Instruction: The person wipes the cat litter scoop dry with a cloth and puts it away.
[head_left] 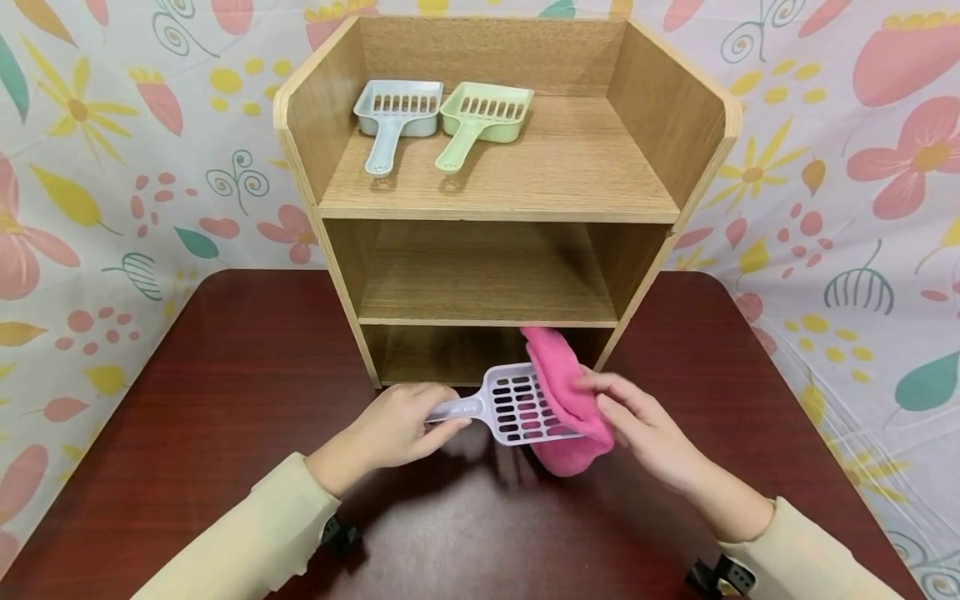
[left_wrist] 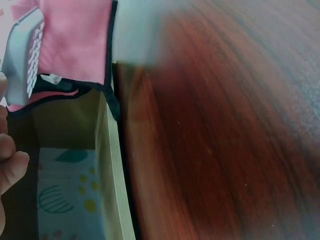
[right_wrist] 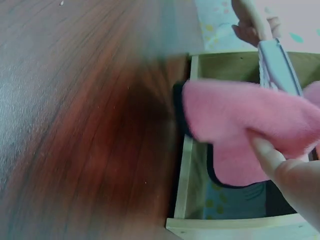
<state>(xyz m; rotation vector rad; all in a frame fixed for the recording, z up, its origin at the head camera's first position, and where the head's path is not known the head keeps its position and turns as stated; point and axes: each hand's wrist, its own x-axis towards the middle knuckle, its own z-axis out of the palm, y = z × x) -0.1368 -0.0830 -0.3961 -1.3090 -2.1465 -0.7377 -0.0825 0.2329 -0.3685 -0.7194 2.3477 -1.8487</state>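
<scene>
My left hand (head_left: pixel 401 423) grips the handle of a lavender litter scoop (head_left: pixel 517 406), its slotted pan pointing right above the table. A pink cloth (head_left: pixel 567 392) wraps over the far end of the pan, hanging down below it. My right hand (head_left: pixel 645 421) pinches that cloth between thumb and fingers at the scoop's right side. In the right wrist view the thumb presses into the fluffy cloth (right_wrist: pixel 240 115), which covers part of the scoop (right_wrist: pixel 277 65). Dark edging borders the cloth (left_wrist: pixel 75 45) in the left wrist view.
A wooden shelf unit (head_left: pixel 487 213) stands just behind the hands. On its top tier sit a light blue scoop (head_left: pixel 397 117) and a light green scoop (head_left: pixel 483 117), side by side at the left. The dark red table (head_left: pixel 187 467) extends around the unit, with a patterned curtain (head_left: pixel 150 125) behind.
</scene>
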